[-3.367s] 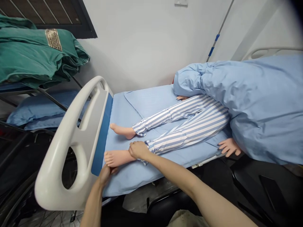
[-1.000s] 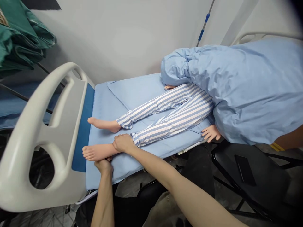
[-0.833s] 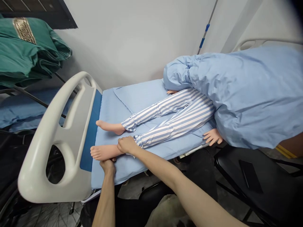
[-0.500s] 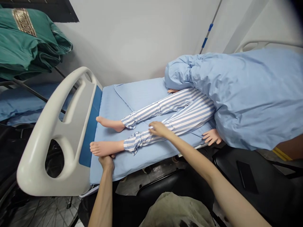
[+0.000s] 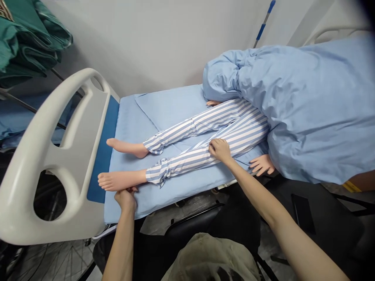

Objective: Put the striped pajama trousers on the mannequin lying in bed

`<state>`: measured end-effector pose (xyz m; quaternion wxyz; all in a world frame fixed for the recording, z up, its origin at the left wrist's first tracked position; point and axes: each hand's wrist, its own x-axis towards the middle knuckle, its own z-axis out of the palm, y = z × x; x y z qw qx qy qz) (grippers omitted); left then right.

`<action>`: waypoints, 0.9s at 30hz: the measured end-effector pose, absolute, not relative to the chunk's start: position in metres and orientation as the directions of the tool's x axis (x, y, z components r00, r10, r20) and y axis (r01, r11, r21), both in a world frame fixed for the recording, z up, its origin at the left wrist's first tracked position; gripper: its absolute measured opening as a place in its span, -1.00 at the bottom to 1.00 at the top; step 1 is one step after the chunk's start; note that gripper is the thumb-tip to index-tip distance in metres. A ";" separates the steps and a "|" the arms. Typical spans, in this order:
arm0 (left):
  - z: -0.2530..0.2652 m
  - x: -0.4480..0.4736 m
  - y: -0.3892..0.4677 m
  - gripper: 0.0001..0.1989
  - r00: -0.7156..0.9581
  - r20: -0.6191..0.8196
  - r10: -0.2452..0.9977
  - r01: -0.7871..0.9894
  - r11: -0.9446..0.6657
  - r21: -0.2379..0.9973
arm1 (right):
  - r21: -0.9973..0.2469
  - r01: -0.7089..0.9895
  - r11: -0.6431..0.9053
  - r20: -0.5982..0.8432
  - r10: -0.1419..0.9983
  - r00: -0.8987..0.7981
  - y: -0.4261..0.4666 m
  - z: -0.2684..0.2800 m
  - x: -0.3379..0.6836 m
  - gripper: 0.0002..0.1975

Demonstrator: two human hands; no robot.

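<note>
A manikin lies on a bed with its legs in blue-and-white striped trousers (image 5: 246, 128). My left hand (image 5: 126, 200) is under the heel of its near foot (image 5: 121, 180), fingers wrapped round from below and partly hidden. On the near leg, my right hand (image 5: 221, 150) rests at the knee with its fingers curled over the striped cloth. The far foot (image 5: 127, 147) lies on the sheet. At the near edge, a manikin hand (image 5: 261, 164) sticks out from under a light blue quilt (image 5: 307, 109), which covers the upper body.
The bed's moulded footboard (image 5: 79, 168) stands at the left. Behind the bed is a wall with a blue-gripped pole (image 5: 262, 29). Green cloth (image 5: 29, 43) hangs at upper left. A dark chair with a black phone-like slab (image 5: 303, 214) is at lower right.
My right hand has moved right along the near leg, from the shin up to the knee. My left hand stays under the heel. The view has shifted slightly.
</note>
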<state>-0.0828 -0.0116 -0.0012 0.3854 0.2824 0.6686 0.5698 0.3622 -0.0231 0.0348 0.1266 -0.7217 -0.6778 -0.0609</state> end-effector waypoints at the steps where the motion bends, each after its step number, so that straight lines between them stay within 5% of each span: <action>1: -0.003 -0.080 -0.014 -0.91 -0.554 -0.216 0.804 -0.128 0.174 0.976 | -0.116 0.993 -0.036 0.274 0.959 0.066 -0.022 0.034 0.364 -0.76; 8: -0.009 -0.041 -0.043 -0.80 -0.441 -0.355 0.825 -0.334 0.216 0.918 | -0.176 0.984 0.036 0.422 0.906 0.042 -0.020 0.027 0.369 -0.80; 15: 0.001 -0.009 -0.043 -0.68 -0.090 -0.377 0.922 -0.396 0.315 0.863 | -0.200 0.980 0.023 0.434 0.898 0.067 -0.019 0.029 0.367 -0.80; 20: 0.016 -0.002 -0.045 -0.59 -0.126 -0.364 0.923 -0.395 0.290 0.872 | -0.209 0.978 0.026 0.441 0.895 0.071 -0.018 0.028 0.367 -0.82; 27: 0.049 -0.030 -0.017 -0.71 -0.154 -0.189 0.970 -0.401 0.114 0.909 | -0.188 0.982 0.009 0.435 0.897 0.075 -0.018 0.027 0.366 -0.81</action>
